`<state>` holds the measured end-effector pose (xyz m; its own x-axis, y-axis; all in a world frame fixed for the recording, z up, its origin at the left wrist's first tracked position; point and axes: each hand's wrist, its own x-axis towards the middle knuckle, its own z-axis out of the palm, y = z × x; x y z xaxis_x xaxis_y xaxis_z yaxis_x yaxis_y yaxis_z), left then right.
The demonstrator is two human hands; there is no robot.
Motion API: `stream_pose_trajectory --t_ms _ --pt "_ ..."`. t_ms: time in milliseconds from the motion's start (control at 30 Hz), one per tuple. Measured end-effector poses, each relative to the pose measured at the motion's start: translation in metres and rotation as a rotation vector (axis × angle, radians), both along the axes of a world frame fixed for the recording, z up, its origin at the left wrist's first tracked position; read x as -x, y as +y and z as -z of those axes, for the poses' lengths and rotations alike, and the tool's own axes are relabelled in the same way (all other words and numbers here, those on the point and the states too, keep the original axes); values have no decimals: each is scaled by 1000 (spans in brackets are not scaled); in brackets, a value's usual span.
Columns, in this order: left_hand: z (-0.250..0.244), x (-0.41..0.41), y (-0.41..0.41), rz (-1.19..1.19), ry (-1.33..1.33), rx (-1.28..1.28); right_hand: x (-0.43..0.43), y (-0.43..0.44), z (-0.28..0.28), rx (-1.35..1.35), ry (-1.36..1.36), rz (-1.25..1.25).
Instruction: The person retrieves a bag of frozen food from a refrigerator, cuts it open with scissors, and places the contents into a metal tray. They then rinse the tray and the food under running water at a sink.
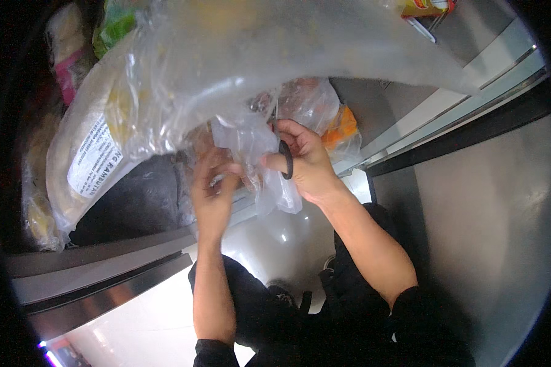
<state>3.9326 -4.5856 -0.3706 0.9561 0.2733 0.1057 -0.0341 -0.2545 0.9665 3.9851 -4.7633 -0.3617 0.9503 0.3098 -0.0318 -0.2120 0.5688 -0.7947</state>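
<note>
My right hand [310,160] is closed around a pair of scissors, with a black finger loop [286,160] showing at my thumb. Their blades are mostly hidden by plastic. A crumpled translucent plastic bag [243,135] hangs between my hands, its loose end [287,195] drooping under the right one. My left hand [216,179] is blurred, its fingers pinching the bag's left side. Just beyond my hands sits a clear bag with reddish contents [307,98]. A large frosted plastic bag [188,91] bearing a printed label [95,156] arches over the upper view and hides what is behind.
An orange package [342,128] in clear plastic lies right of my hands. Green [115,34] and pink-banded [69,75] packages stand at upper left. A yellow-red packet [424,8] is at upper right. Metal cabinet edges [450,110] run along the right, beside a steel panel [491,197].
</note>
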Motion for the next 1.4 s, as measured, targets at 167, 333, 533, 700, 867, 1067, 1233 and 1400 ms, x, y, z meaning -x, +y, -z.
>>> stream_pose_trajectory --t_ms 167,333,533,700,867,1067,1233,1400 --pt "-11 7 -24 54 -11 -68 -1 -3 -13 -4 18 -10" --pt "-22 11 -29 -34 -220 -512 1 -2 -19 64 -34 -24" --pt "-13 7 -20 -74 -284 -619 -3 -6 -16 319 -131 96" --pt "-13 10 -15 -173 -179 -390 0 3 -10 568 -309 314" --pt "-13 9 -10 -295 -39 -205 -6 -5 5 759 -370 428" --pt "7 3 6 -330 -120 -98 -6 -8 -8 842 -348 417" --pt "-16 11 -11 -297 -256 -143 -1 -8 6 575 -213 332" --pt "-14 31 -2 -101 -159 -662 1 4 17 545 -215 325"
